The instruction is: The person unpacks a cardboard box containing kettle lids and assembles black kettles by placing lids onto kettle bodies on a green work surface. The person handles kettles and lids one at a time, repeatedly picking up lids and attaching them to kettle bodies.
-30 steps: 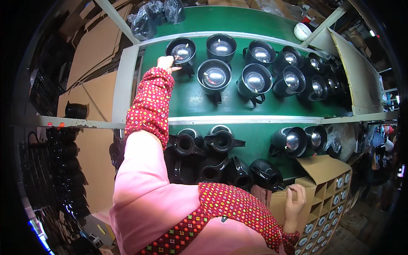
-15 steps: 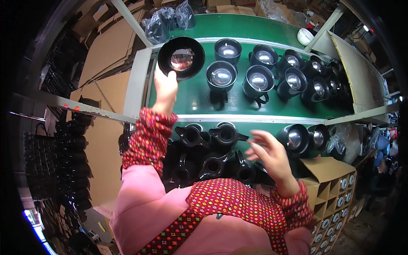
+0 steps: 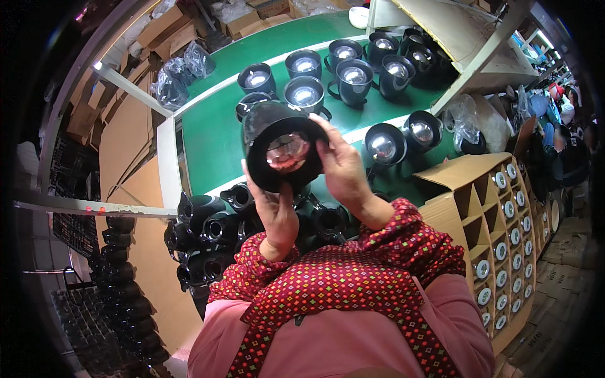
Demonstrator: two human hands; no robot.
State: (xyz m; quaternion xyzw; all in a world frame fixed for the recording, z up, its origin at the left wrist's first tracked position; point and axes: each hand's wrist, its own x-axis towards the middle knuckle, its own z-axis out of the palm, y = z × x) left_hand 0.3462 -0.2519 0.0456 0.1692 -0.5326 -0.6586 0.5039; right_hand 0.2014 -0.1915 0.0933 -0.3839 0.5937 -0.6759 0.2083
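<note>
A large black mug (image 3: 287,152) is up close in front of me, its wide opening tilted toward me and its bottom shining inside. Under its near side my left hand (image 3: 274,220) supports it, fingers spread along the wall. My right hand (image 3: 345,169) grips the right side of the rim, thumb in front. The mug's handle cannot be made out. Behind it, black mugs (image 3: 351,82) with shiny insides stand in rows on a green table (image 3: 217,142), some with handles showing. Below my hands, glossy black spouted jugs (image 3: 220,228) are crowded together, partly hidden by my forearms.
At the right stands an open carton (image 3: 463,201) with dividers, with round white-and-silver pieces in many cells. Two more mugs (image 3: 386,143) sit near it. A metal frame post (image 3: 479,57) rises at the right. Stacked black items (image 3: 123,277) and cardboard sheets (image 3: 142,208) are at the left.
The mug has come from the far left toward me. My right hand has moved over and taken hold of it alongside my left. The whole view has turned toward the right.
</note>
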